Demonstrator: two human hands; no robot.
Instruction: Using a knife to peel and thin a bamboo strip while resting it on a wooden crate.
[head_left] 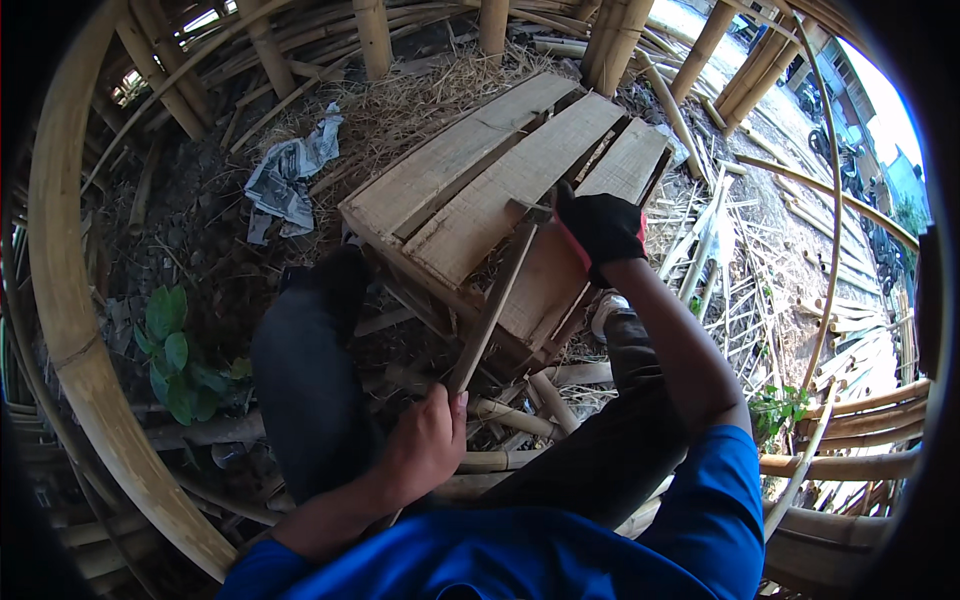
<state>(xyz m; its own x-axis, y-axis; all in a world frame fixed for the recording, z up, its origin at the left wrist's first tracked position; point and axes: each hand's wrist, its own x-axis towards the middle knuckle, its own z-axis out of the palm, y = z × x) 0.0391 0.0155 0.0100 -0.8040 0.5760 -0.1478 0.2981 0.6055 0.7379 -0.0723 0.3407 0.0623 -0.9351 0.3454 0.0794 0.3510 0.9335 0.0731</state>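
Bare and closed, my left hand (425, 445) grips the lower end of a long, pale bamboo strip (495, 305). The strip slants up and away over the front edge of a slatted wooden crate (525, 165), and its far end lies close to my right hand. A black glove with red on the palm side covers my right hand (603, 232), which is closed above the crate's planks. From it a short, flat, brownish blade-like tool (530, 208) sticks out to the left, near the strip's tip. Its handle is hidden in the glove.
Crumpled newspaper (295, 170) lies on straw left of the crate. A leafy plant (175, 355) grows farther left. Bamboo poles (70, 250) frame the space around me. Cut bamboo strips (725, 265) litter the ground at right. My legs straddle the crate's near side.
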